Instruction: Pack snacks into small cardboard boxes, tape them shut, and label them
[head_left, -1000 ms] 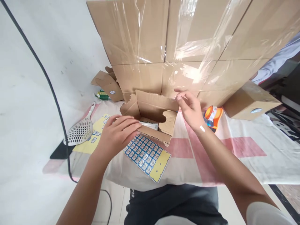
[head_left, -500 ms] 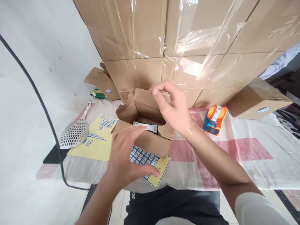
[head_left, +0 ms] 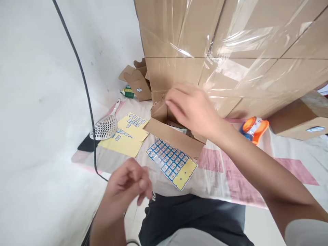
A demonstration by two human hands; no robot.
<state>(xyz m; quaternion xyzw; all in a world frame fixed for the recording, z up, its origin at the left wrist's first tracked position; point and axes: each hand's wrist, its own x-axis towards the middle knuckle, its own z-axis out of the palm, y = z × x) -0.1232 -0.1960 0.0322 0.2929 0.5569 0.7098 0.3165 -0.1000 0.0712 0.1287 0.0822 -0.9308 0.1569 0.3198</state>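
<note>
A white slotted scoop (head_left: 105, 127) lies beside yellow sticker sheets (head_left: 127, 136); an orange tape dispenser (head_left: 253, 129), perhaps, sits right.

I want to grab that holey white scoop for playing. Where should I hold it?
Hold the white scoop by its thin handle, coming from the far side by the wall. The handle sticks up and away from the round holey bowl, which lies partly on the yellow sticker sheet. A black cable crosses just beside the bowl.
</note>
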